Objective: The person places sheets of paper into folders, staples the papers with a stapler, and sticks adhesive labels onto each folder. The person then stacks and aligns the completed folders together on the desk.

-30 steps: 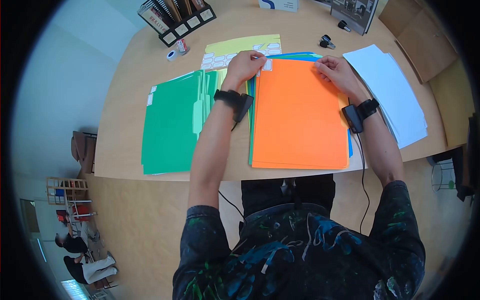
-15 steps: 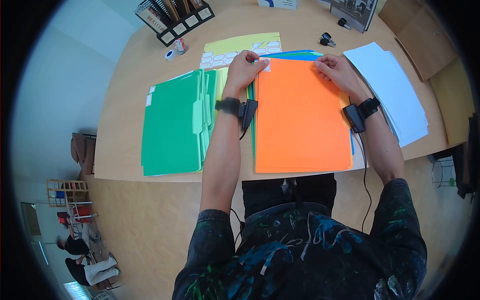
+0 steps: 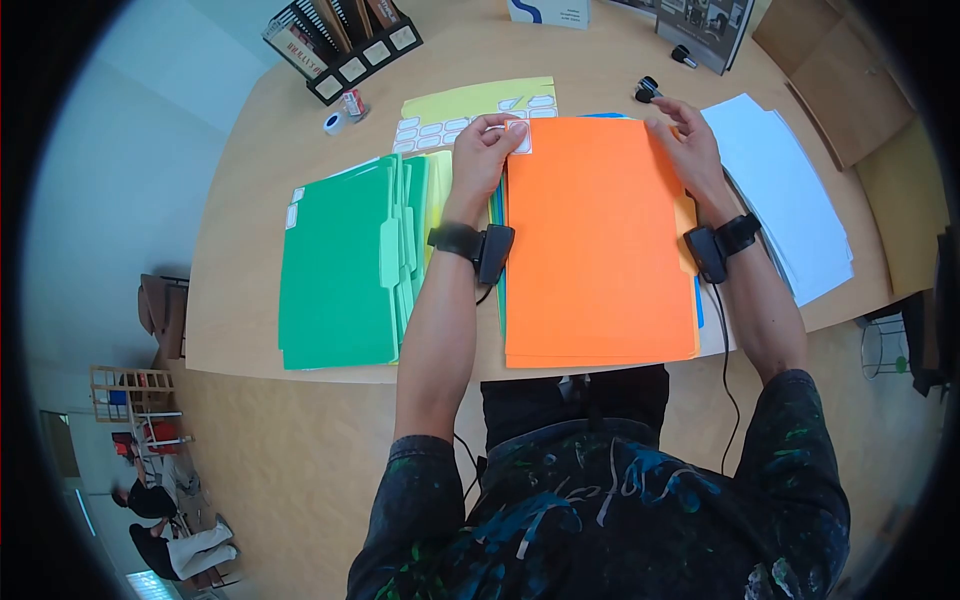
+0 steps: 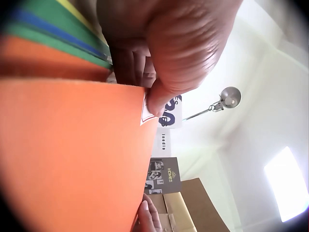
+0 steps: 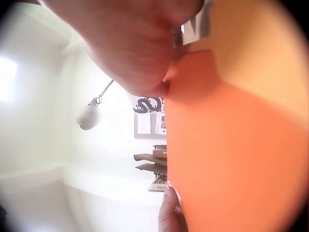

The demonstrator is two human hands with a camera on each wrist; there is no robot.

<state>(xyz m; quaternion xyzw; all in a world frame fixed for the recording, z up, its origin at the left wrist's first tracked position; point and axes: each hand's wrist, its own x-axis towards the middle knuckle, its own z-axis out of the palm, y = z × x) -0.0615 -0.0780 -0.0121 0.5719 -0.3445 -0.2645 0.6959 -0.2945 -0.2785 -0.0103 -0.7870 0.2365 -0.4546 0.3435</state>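
Observation:
An orange file folder [image 3: 600, 250] lies over a stack of colored folders, its top edge tipped up off them. My left hand [image 3: 480, 165] pinches its upper left corner, the thumb on a white label [image 3: 519, 138] with a red border. At the upper right corner my right hand [image 3: 690, 150] holds the folder's edge, thumb at the rim and other fingers partly hidden behind. The right wrist view shows an amber folder [image 5: 256, 38] beneath the orange one. Green and blue folder edges [image 4: 53, 29] fan out below in the left wrist view.
Green tabbed folders [image 3: 335, 270] are piled at left. Behind the stack lies a yellow sheet [image 3: 478, 92] with white labels. White papers [image 3: 785, 210] lie at right. A tape roll [image 3: 333, 123], a small red-and-white box [image 3: 354, 104] and a book holder [image 3: 365, 68] stand at back left.
The orange folder's top has risen off the stack, with the left hand keeping its corner. The right hand's fingers have gone from curled to straighter at the right corner. The head view has shifted slightly.

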